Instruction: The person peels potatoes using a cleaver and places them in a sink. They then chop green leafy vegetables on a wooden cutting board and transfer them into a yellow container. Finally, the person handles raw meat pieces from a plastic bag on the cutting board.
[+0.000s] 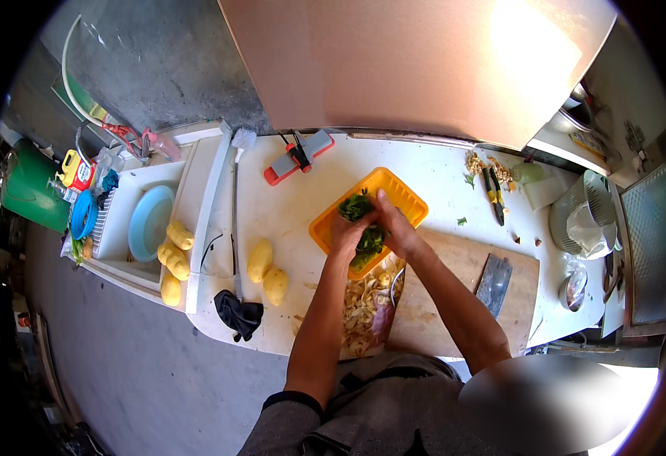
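Observation:
Both my hands are together over an orange-yellow plastic basket [409, 199] on the white table. Dark leafy greens [371, 240] lie in it and show between and below my fingers. My left hand [345, 232] curls around the greens on the near left side. Against them from the right presses my right hand [397, 226], its thumb pointing up toward the far rim. The fingertips of both hands are partly hidden among the leaves. Just below the basket, a heap of pale peelings and scraps [359, 323] spreads beside a wooden cutting board [433, 323].
A cleaver [494, 283] lies on the board. Two yellow potatoes [259, 260] and a black cloth [238, 315] sit to the left, near a sink with a blue basin [150, 222]. Yellow-handled pliers-like tool [494, 196] and a grey-green bin [582, 216] are right; a red-grey sharpener-like block [299, 157] is behind.

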Motion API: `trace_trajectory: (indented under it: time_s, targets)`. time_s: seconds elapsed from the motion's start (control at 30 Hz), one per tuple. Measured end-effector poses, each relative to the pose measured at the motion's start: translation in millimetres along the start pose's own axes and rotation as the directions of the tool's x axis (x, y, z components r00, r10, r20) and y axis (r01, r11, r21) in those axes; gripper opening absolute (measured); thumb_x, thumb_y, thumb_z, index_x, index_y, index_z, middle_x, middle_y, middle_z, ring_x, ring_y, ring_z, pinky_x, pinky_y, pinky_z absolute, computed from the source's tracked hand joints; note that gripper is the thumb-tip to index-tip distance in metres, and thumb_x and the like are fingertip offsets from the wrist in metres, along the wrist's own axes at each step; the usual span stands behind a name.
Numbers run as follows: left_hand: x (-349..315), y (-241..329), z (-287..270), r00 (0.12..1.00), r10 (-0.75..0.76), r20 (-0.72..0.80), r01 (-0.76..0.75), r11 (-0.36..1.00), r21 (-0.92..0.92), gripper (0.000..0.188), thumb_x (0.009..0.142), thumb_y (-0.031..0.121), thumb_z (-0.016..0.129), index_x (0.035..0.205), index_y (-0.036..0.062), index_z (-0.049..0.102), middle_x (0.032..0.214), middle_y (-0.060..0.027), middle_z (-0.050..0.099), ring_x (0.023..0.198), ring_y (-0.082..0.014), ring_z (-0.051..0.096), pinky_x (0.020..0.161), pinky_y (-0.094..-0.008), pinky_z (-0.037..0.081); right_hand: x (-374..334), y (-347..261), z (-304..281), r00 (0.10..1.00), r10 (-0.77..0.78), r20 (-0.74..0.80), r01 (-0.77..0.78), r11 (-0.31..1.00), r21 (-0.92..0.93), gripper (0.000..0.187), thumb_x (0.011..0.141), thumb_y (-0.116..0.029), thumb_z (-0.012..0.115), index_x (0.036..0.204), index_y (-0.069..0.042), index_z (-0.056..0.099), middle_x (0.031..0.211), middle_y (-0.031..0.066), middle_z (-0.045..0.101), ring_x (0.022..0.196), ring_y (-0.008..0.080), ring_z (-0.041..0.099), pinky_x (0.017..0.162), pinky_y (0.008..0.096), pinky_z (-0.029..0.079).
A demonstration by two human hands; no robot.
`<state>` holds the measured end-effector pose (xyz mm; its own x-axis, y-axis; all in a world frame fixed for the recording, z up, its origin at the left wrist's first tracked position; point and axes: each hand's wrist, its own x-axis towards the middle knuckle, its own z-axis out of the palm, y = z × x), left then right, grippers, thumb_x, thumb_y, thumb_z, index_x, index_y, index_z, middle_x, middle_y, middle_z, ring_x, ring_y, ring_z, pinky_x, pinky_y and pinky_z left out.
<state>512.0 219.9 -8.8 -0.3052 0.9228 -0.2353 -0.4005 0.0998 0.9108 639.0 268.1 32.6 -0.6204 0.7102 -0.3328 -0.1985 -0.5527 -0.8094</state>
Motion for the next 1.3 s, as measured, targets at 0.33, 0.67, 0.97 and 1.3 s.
trace_trajectory:
  time_s: [0.33, 0.67, 0.97, 1.3]
  targets:
    - [-11, 13, -1, 0.950, 0.205, -0.235, -0.194, 0.979, 0.066, 0.025, 0.082, -0.007, 0.075, 0.106, -0.0055, 0.068, 0.100, -0.0060, 0.072, 0.084, -0.0150, 0.068, 0.074, -0.0331, 0.056, 5, -46, -47, 0.987, -0.124, -0.103, 0.074, 0.916, -0.395, 0.040, 0.101, -0.033, 0.065, 0.113, 0.005, 0.071, 0.094, 0.0064, 0.068, 0.085, 0.0154, 0.066, 0.072, 0.0294, 0.057]
    - [-18, 38, -20, 0.955, 0.272, -0.115, -0.281, 0.958, -0.064, 0.027, 0.079, -0.009, 0.073, 0.105, -0.0066, 0.067, 0.099, -0.0073, 0.071, 0.080, -0.0142, 0.068, 0.071, -0.0324, 0.056, 39, -2, -50, 0.997, -0.073, 0.018, 0.008, -0.126, -0.992, 0.057, 0.096, -0.051, 0.063, 0.136, -0.011, 0.063, 0.123, 0.0253, 0.067, 0.124, 0.0418, 0.060, 0.100, 0.0528, 0.050]
    - [-15, 51, -20, 0.935, 0.317, -0.161, -0.333, 0.939, -0.089, 0.029, 0.079, -0.012, 0.073, 0.107, -0.0088, 0.067, 0.103, -0.0102, 0.072, 0.084, -0.0163, 0.070, 0.074, -0.0335, 0.058, 44, 38, -20, 0.912, 0.332, 0.241, 0.310, -0.172, -0.935, 0.061, 0.085, -0.062, 0.072, 0.125, -0.015, 0.072, 0.122, 0.0155, 0.071, 0.116, 0.0361, 0.065, 0.097, 0.0483, 0.052]
    - [-11, 50, -15, 0.954, 0.204, -0.221, -0.243, 0.955, -0.170, 0.026, 0.081, -0.009, 0.075, 0.106, -0.0072, 0.070, 0.102, -0.0079, 0.073, 0.081, -0.0158, 0.070, 0.072, -0.0331, 0.058, 41, 36, -23, 0.880, 0.431, 0.198, 0.322, -0.238, -0.916, 0.042, 0.085, -0.038, 0.074, 0.113, -0.007, 0.072, 0.110, 0.0165, 0.074, 0.101, 0.0344, 0.069, 0.089, 0.0430, 0.054]
